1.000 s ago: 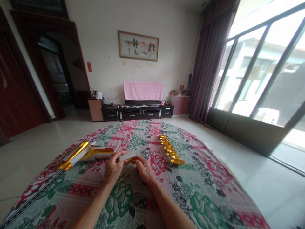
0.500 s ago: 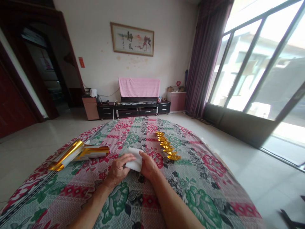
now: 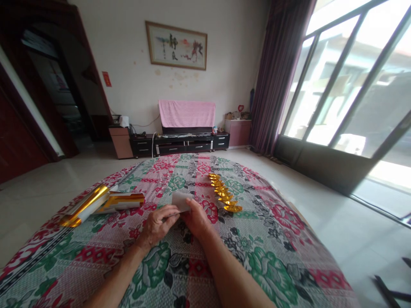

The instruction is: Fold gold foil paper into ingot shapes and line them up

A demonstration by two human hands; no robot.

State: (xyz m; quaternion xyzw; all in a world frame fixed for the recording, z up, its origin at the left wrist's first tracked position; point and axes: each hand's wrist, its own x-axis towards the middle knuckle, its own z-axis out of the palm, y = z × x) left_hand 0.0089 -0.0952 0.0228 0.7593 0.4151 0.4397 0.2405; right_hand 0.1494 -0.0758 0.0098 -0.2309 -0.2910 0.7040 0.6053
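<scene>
A small sheet of paper (image 3: 180, 201), pale side showing, is held up between both hands over the table. My left hand (image 3: 160, 223) pinches its lower left edge with thumb and fingers. My right hand (image 3: 196, 218) grips the right side, thumb on top of the sheet. To the right lies a row of several folded gold paper ingots (image 3: 225, 196), overlapping one another. On the left rest curled gold foil sheets (image 3: 88, 205) with white backs, and another curled bundle (image 3: 123, 202) touches them.
A flowered cloth (image 3: 269, 273) covers the round table. Beyond it stands a low black cabinet (image 3: 188, 145) with a pink towel (image 3: 187, 113) over something on top. Glass doors (image 3: 334, 85) are on the right, and a dark object (image 3: 390, 291) sits on the floor at lower right.
The paper has tilted and shows less of its face. My left fingers have come down from over the sheet to its lower left edge. The whole view has shifted slightly.
</scene>
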